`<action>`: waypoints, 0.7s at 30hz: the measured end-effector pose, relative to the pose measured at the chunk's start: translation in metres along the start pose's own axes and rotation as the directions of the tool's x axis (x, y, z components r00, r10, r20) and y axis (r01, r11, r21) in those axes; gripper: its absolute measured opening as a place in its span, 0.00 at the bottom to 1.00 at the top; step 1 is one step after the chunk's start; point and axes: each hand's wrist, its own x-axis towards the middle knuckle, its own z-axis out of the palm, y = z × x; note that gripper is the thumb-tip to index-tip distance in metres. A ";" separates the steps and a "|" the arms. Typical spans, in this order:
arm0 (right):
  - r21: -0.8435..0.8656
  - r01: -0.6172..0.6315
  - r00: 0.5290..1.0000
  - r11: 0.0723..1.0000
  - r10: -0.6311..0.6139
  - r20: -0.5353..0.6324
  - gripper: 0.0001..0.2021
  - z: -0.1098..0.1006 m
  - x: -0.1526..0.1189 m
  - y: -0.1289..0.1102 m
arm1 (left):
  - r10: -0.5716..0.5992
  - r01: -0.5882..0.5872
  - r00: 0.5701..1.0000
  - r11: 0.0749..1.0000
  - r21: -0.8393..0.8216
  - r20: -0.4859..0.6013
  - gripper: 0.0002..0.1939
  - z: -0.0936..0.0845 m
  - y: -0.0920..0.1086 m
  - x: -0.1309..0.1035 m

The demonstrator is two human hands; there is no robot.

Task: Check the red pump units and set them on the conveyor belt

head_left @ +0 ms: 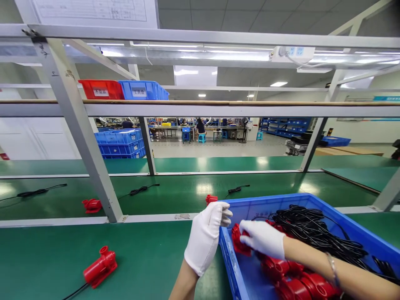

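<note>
My right hand [262,238], in a white glove, reaches into a blue bin [233,266] with its fingers closed on a red pump [240,241] by the bin's left wall. More red pumps [293,279] lie under and in front of that hand, beside a heap of black cables [315,229]. At the bin's left corner my left hand [206,237], also gloved, is raised with its fingers loosely bent and nothing visible in them. Just beyond it another red pump [211,199] is partly hidden.
A red pump with a black cable [100,266] lies on the green bench at left. Beyond the white rail are another pump [91,205] and coiled cables [140,190]. A grey post [84,137] rises at left; red [101,89] and blue [143,90] boxes sit on the shelf.
</note>
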 end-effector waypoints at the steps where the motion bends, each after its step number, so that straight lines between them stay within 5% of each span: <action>1: 0.033 -0.027 0.998 0.999 0.028 -0.052 0.08 -0.020 -0.004 0.000 | -0.008 0.008 1.000 1.000 0.007 -0.005 0.21 0.003 -0.004 0.001; 5: 0.209 -0.087 0.965 0.974 0.134 -0.227 0.16 -0.095 -0.027 -0.014 | -0.047 0.048 0.999 0.999 -0.020 0.027 0.25 0.022 -0.019 0.000; 8: 0.438 -0.062 0.948 0.897 0.191 -0.256 0.15 -0.119 -0.043 -0.037 | -0.064 0.077 0.993 0.988 -0.132 0.099 0.34 0.036 -0.021 -0.007; 13: 0.661 0.084 0.938 0.745 0.166 -0.306 0.15 -0.104 -0.057 -0.057 | -0.131 0.138 0.990 0.918 -0.371 0.043 0.27 0.047 -0.009 -0.015; 21: 0.604 0.132 0.879 0.786 0.189 -0.438 0.20 -0.053 -0.064 -0.054 | -0.225 0.162 0.970 0.881 -0.444 -0.094 0.28 0.060 -0.015 -0.022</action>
